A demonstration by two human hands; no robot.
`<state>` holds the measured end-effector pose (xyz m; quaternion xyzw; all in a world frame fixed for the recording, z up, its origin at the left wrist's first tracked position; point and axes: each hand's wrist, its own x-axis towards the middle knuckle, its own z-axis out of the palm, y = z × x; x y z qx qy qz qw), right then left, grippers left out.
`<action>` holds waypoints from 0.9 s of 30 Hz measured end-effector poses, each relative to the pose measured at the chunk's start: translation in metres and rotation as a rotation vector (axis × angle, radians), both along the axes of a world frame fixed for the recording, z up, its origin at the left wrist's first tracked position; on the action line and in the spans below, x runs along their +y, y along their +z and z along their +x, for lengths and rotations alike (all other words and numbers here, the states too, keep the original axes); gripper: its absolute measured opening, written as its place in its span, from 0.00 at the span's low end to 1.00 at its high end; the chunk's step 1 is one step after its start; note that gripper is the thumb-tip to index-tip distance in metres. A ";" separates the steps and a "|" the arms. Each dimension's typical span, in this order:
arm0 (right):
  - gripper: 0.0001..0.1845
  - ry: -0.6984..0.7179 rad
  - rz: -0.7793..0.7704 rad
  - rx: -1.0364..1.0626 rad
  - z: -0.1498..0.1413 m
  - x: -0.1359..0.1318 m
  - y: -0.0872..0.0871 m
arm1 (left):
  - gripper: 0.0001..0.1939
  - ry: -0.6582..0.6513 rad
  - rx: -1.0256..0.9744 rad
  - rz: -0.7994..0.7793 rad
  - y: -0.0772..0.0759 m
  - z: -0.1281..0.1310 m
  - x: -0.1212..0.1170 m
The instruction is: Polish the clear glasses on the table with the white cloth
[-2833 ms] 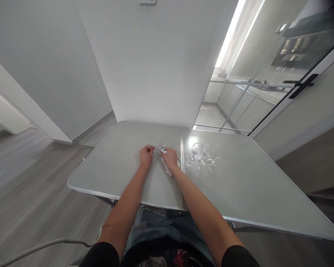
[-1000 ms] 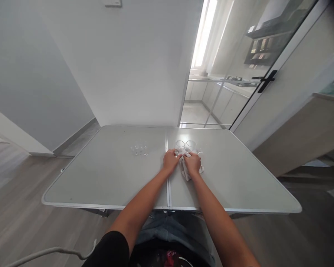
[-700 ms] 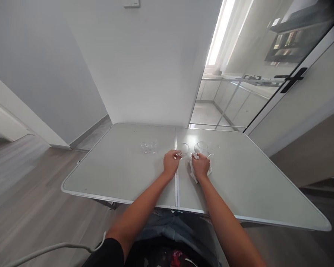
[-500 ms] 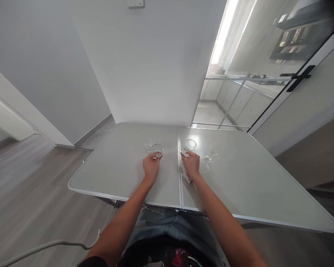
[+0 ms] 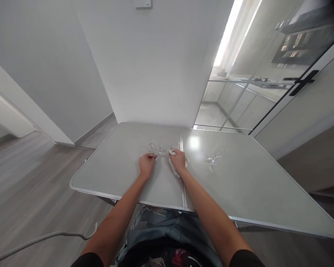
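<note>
My left hand (image 5: pixel 146 165) is closed, fingertips pinching the lower end of a clear stemmed glass (image 5: pixel 151 147) over the table's left half. My right hand (image 5: pixel 178 160) is closed on a crumpled white cloth (image 5: pixel 173 168), part of which sticks out at the fingertips. Just beyond those fingers a second stemmed glass (image 5: pixel 174 147) appears held along with the cloth; its stem is hidden. Between the hands is another clear stemmed glass (image 5: pixel 160 149), faint against the tabletop. One more stemmed glass (image 5: pixel 213 159) is on the right half, away from both hands.
A light grey folding table (image 5: pixel 239 181) with a metal rim spans the view, its centre seam (image 5: pixel 184 189) running front to back. Its back edge meets a white wall (image 5: pixel 150 74). A glass door (image 5: pixel 233 100) stands behind on the right. A pale cable (image 5: pixel 52 235) crosses at lower left.
My right hand has moved left with the cloth and its glass, from the right of the seam to about its left side. My left hand has shifted slightly left. The view has tilted a little.
</note>
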<state>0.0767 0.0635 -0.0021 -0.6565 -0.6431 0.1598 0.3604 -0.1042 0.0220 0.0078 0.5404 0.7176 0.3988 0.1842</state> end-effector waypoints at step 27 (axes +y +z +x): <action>0.12 0.006 -0.120 -0.063 -0.008 0.002 0.004 | 0.10 0.022 0.137 0.037 -0.011 -0.003 0.004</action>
